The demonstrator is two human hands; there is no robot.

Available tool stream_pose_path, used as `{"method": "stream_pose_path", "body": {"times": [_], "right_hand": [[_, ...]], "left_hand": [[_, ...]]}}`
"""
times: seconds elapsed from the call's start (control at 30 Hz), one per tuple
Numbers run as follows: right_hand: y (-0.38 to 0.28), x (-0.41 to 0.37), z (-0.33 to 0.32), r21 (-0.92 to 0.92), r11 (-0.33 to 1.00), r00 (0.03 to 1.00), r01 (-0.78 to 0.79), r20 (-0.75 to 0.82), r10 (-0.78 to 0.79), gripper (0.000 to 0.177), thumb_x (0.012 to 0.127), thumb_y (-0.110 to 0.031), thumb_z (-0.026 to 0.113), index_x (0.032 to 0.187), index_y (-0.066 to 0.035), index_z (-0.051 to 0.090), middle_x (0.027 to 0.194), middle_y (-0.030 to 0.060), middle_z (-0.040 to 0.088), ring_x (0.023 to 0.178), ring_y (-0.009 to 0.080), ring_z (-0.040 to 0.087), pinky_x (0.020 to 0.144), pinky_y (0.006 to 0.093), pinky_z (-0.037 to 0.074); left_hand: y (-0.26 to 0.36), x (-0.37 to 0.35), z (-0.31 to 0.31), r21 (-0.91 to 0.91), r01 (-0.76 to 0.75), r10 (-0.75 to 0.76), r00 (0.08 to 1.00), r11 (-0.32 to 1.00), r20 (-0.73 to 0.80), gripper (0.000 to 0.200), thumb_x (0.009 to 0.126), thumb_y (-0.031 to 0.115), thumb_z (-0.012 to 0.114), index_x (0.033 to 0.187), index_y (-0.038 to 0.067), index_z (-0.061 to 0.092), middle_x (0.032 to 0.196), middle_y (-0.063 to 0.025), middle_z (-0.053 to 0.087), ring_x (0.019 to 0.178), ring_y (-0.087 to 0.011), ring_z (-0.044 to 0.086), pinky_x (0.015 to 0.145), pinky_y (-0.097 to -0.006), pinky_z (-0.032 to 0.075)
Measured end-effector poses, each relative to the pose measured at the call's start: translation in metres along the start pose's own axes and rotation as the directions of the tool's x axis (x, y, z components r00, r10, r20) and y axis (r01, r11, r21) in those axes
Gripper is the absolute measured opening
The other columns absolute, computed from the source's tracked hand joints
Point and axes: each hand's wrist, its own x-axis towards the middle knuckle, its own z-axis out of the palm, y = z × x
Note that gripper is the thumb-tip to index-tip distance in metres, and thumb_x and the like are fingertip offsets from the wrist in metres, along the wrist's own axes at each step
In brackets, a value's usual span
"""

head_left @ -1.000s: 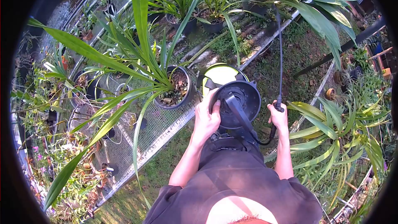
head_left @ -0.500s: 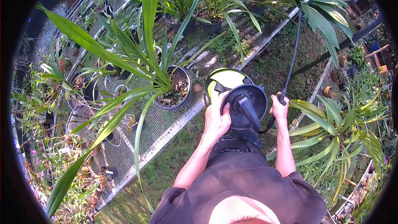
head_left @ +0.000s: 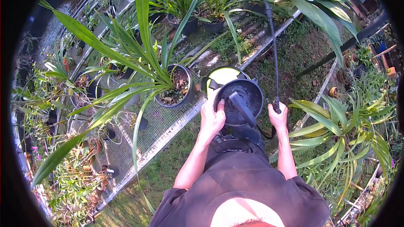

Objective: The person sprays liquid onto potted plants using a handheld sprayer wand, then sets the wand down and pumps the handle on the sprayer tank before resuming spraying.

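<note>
Against my body stands a pump sprayer (head_left: 238, 103) with a black funnel-like top, a black handle and a yellow-green tank. My left hand (head_left: 213, 115) grips its left rim, thumb over the edge. On the right, my right hand (head_left: 277, 115) is closed around the black grip of the spray wand (head_left: 275, 54). The wand points away from me, its far end near the broad leaves at the top. A black hose runs from the grip down toward the sprayer.
A large potted plant (head_left: 185, 87) with long leaves stands on a mesh bench (head_left: 155, 126) at the left. More potted plants (head_left: 213, 24) line the back. Another leafy plant (head_left: 336, 120) is at the right, beside a metal bench edge.
The wand and my right hand have moved left, and the wand's far end has swung left. The sprayer and my left hand have shifted slightly left.
</note>
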Motion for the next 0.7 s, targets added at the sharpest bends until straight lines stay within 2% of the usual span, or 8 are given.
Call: {"method": "stream_pose_path", "body": {"times": [0.1, 0.2, 0.23, 0.33, 0.47, 0.5, 0.6, 0.7], "right_hand": [[-0.001, -0.002, -0.008, 0.021, 0.999, 0.996, 0.035, 0.078, -0.037, 0.025, 0.082, -0.014, 0.066, 0.067, 0.001, 0.053, 0.054, 0.0112, 0.049, 0.049, 0.0201, 0.049, 0.052, 0.04, 0.04], [0.007, -0.005, -0.007, 0.147, 0.98, 0.986, 0.134, 0.078, -0.146, 0.023, 0.082, -0.013, 0.065, 0.066, 0.0, 0.053, 0.054, 0.0109, 0.049, 0.049, 0.0202, 0.049, 0.052, 0.0399, 0.04], [0.005, -0.007, -0.012, 0.123, 0.989, 0.985, 0.084, 0.143, -0.101, 0.023, 0.081, -0.013, 0.065, 0.067, 0.0, 0.052, 0.054, 0.0117, 0.048, 0.05, 0.0208, 0.049, 0.052, 0.0407, 0.039], [-0.002, -0.006, -0.028, 0.025, 0.996, 0.956, 0.082, 0.281, -0.086, 0.028, 0.08, -0.013, 0.067, 0.065, 0.0, 0.048, 0.053, 0.0058, 0.043, 0.052, 0.0117, 0.042, 0.05, 0.0362, 0.037], [0.002, -0.004, -0.029, 0.024, 1.0, 0.926, 0.004, 0.378, -0.013, 0.027, 0.079, -0.018, 0.065, 0.069, 0.003, 0.052, 0.056, 0.0157, 0.049, 0.051, 0.0238, 0.049, 0.056, 0.0432, 0.042], [-0.006, -0.003, -0.033, 0.003, 0.999, 0.921, 0.051, 0.388, -0.048, 0.028, 0.079, -0.018, 0.065, 0.068, 0.003, 0.051, 0.055, 0.0156, 0.049, 0.052, 0.0222, 0.05, 0.056, 0.0437, 0.042], [0.005, -0.008, -0.014, 0.156, 0.987, 0.927, 0.023, 0.367, -0.08, 0.028, 0.078, -0.017, 0.065, 0.067, 0.003, 0.05, 0.054, 0.015, 0.048, 0.052, 0.0193, 0.049, 0.055, 0.0435, 0.042], [0.002, -0.011, -0.021, 0.064, 0.996, 0.867, 0.059, 0.492, -0.083, 0.027, 0.077, -0.015, 0.065, 0.067, 0.003, 0.049, 0.055, 0.0149, 0.048, 0.052, 0.0175, 0.048, 0.055, 0.0426, 0.042]], "left_hand": [[-0.009, -0.003, 0.004, -0.005, 0.019, -0.019, 0.999, 1.0, -0.049, 0.043, 0.094, -0.006, 0.054, 0.136, -0.002, 0.057, 0.123, -0.0141, 0.068, 0.116, -0.0211, 0.062, 0.103, -0.0331, 0.044], [-0.015, -0.007, 0.007, -0.043, -0.019, 0.016, 0.997, 0.999, -0.071, 0.039, 0.096, -0.005, 0.055, 0.135, -0.003, 0.057, 0.122, -0.012, 0.068, 0.114, -0.0197, 0.062, 0.103, -0.0329, 0.044], [-0.012, -0.011, 0.009, -0.059, -0.04, 0.035, 0.996, 0.997, -0.081, 0.038, 0.096, -0.005, 0.055, 0.134, -0.002, 0.057, 0.121, -0.0111, 0.068, 0.113, -0.0189, 0.062, 0.103, -0.0329, 0.044], [-0.014, -0.02, 0.011, -0.081, 0.002, -0.01, 0.995, 0.997, -0.099, 0.04, 0.095, -0.006, 0.054, 0.135, -0.001, 0.058, 0.121, -0.0148, 0.069, 0.114, -0.0215, 0.063, 0.101, -0.0337, 0.047], [-0.037, -0.045, 0.01, -0.055, 0.051, -0.057, 0.99, 0.997, -0.127, 0.04, 0.095, -0.004, 0.054, 0.135, -0.002, 0.056, 0.12, -0.0139, 0.069, 0.111, -0.0208, 0.064, 0.102, -0.0333, 0.046], [-0.038, -0.054, 0.012, -0.098, 0.076, -0.089, 0.987, 0.992, -0.132, 0.04, 0.095, -0.004, 0.055, 0.135, -0.003, 0.056, 0.12, -0.014, 0.069, 0.112, -0.0209, 0.063, 0.103, -0.0334, 0.045], [-0.038, -0.081, 0.014, -0.111, 0.107, -0.122, 0.983, 0.988, -0.137, 0.041, 0.095, -0.004, 0.055, 0.136, -0.003, 0.056, 0.12, -0.0138, 0.069, 0.113, -0.0207, 0.063, 0.103, -0.0334, 0.045], [-0.031, -0.101, 0.013, -0.122, 0.127, -0.146, 0.975, 0.984, -0.167, 0.04, 0.095, -0.003, 0.055, 0.135, -0.003, 0.056, 0.119, -0.0128, 0.069, 0.112, -0.0197, 0.062, 0.102, -0.0331, 0.045]]}}
